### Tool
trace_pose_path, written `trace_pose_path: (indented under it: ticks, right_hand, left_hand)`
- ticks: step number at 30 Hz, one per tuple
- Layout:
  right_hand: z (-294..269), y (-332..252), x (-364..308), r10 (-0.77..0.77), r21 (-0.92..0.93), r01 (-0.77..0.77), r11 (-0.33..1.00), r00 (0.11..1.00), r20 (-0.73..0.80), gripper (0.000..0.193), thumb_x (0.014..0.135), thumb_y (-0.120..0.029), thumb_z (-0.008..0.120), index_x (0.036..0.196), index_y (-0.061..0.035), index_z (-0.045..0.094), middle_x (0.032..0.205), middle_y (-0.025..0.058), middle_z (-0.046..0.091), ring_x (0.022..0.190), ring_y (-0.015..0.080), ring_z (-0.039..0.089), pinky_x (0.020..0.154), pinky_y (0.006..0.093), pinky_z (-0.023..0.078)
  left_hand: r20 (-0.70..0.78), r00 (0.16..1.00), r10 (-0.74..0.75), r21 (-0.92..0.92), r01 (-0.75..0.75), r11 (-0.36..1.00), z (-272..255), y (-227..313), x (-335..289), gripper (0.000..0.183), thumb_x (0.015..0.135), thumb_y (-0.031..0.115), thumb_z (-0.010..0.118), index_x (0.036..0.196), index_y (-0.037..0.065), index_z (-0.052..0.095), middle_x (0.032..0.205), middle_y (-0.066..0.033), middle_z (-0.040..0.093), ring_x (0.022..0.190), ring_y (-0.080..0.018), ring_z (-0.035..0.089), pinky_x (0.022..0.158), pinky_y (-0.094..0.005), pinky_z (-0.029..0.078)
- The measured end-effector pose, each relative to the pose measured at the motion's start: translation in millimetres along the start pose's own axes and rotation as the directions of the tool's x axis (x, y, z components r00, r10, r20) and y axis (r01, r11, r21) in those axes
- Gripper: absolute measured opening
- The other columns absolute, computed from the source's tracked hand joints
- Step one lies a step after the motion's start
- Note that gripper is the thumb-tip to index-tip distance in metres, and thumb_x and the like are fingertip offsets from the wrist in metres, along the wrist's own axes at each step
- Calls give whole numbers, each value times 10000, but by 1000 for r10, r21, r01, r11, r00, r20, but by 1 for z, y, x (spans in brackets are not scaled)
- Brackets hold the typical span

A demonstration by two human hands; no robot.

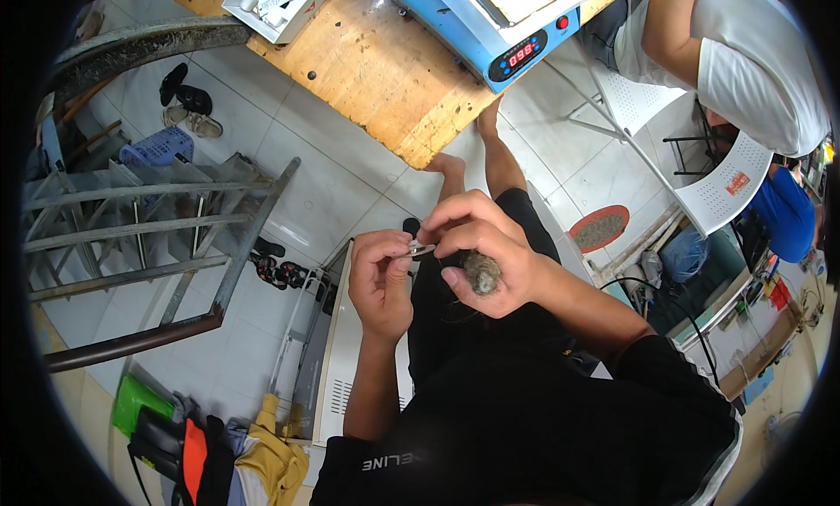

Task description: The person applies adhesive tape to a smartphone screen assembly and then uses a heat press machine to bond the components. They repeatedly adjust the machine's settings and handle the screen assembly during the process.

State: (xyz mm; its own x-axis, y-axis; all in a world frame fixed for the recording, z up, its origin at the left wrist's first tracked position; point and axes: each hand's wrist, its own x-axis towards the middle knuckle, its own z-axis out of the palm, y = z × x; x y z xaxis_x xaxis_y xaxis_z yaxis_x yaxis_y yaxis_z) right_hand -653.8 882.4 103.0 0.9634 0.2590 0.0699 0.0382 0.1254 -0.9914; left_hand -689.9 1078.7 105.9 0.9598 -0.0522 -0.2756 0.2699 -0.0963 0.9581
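Note:
Over my lap, my left hand (381, 283) pinches a small whitish, flat piece (420, 249) between thumb and fingers; its exact kind is too small to make out. My right hand (499, 256) meets it from the other side, fingertips at the piece's right end. Against that palm, under the curled fingers, sits a grey, fuzzy-looking roundish thing (481, 274), perhaps a brush end. Both hands are closed and nearly touch at the fingertips.
Ahead stands a worn wooden table (367, 77) with a blue heating machine (516, 46) and a white box of small parts (278, 20). A person in a white shirt (757, 64) sits at right by a white folding chair (722, 186). Metal stairs (140, 235) are at left.

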Motion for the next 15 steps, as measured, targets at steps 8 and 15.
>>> trace_pose_path:
  ticks: [8,15]
  right_hand:
    - [-11,5,-1,393,350,-305,886,894,-217,152,913,25,680,1019,4,574,1152,156,570,968,218,647,818,336,556]
    - [-21,2,-6,51,-135,-66,989,993,-111,266,831,112,745,857,-63,546,1096,126,540,913,228,655,781,345,564]
  left_hand:
    - [6,998,70,-62,-70,996,7,3,0,56,1010,10,578,1057,5,549,1140,-155,514,1091,-272,589,1038,-519,541]
    - [-3,996,89,-33,-89,995,1,5,1,69,1006,7,587,1049,21,535,1160,-142,490,1134,-272,564,1081,-551,511]
